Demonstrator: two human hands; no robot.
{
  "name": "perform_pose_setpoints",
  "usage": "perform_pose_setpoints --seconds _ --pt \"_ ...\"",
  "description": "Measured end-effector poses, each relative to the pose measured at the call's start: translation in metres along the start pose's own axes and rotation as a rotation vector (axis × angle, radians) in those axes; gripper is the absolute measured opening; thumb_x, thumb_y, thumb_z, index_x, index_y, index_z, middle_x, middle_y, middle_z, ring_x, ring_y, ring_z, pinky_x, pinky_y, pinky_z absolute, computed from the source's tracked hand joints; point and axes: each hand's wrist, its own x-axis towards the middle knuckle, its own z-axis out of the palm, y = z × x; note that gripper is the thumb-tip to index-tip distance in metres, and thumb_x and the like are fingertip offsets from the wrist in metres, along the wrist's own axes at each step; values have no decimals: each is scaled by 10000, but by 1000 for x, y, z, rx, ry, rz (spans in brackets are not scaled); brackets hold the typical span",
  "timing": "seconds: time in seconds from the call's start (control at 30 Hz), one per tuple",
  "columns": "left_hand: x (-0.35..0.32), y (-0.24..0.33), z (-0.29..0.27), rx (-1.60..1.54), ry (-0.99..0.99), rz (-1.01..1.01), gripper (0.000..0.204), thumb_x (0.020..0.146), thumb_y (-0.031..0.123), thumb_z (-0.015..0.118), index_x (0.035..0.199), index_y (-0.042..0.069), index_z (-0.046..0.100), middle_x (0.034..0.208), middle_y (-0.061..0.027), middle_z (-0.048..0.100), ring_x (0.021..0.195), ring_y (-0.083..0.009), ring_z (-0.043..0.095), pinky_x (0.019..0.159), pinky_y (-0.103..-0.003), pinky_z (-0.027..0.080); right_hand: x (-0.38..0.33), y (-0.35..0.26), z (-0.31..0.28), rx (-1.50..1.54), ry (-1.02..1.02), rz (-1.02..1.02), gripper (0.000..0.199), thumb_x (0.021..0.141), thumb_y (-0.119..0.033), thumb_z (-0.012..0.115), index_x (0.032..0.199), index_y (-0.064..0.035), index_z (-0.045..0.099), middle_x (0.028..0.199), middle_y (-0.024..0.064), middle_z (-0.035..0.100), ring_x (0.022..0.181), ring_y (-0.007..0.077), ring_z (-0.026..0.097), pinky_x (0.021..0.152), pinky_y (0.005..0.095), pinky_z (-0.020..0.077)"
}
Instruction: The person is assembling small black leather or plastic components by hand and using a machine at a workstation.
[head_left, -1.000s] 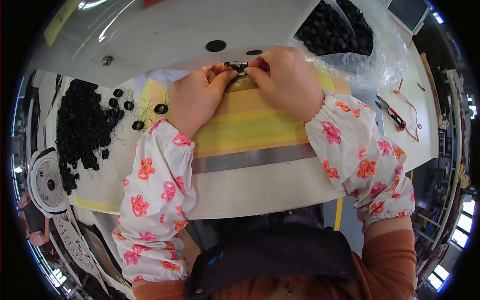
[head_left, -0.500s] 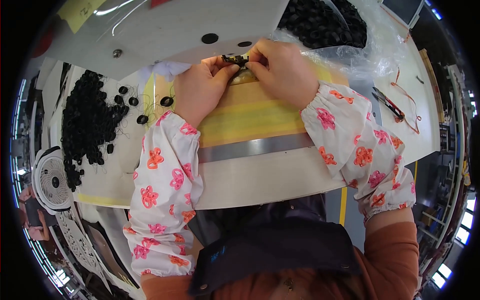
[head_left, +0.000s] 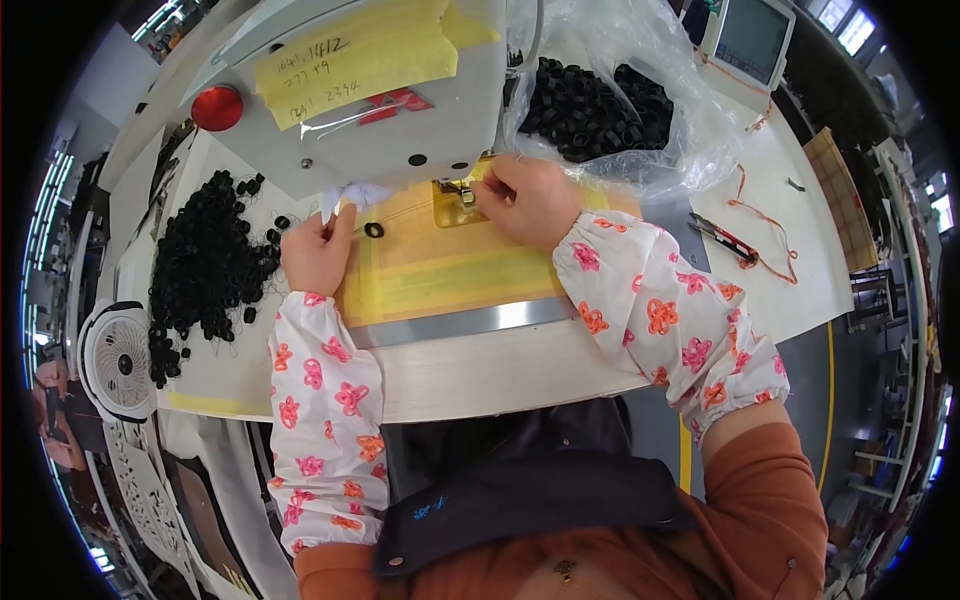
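Observation:
My right hand [head_left: 530,200] is at the sewing machine [head_left: 350,120], its fingers curled closed just right of the presser foot [head_left: 463,194]. Anything between those fingertips is hidden. My left hand [head_left: 314,252] is closed too, above the left side of the yellow-taped work plate [head_left: 450,280], fingertips beside a white cloth [head_left: 362,194] hanging under the machine head. What it pinches, if anything, I cannot make out. One small black loop [head_left: 374,230] lies on the plate to its right. A heap of black loops with loose threads [head_left: 205,265] spreads left of this hand.
Behind my right hand, a clear plastic bag [head_left: 690,150] holds many black bands [head_left: 600,110]. Thread snips [head_left: 725,240] and an orange cord [head_left: 790,255] lie on the right. A white fan [head_left: 118,362] stands at the left edge, a small screen [head_left: 750,45] at the back right.
My hands were together at the presser foot with a small black piece between them. My left hand has moved left, away from it; my right stays beside it. The view has shifted, showing more of the machine.

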Motion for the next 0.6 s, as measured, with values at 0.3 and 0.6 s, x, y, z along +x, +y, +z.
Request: perform_pose_setpoints --seconds 0.3,0.6 --pt "-11 35 12 116 206 540 125 727 159 575 745 36 588 632 -137 546 632 -311 510 558 -414 369 35 22 -42 -481 2 -108 34 691 -81 567 711 -59 549 691 83 533 687 269 556 572 356 435" --pt "-16 59 49 168 -91 471 254 699 146 522 932 44 509 871 -130 539 866 -298 503 730 -423 378 27 61 -73 -672 -222 -70 146 641 42 475 743 -25 554 760 125 547 763 309 523 648 387 418"
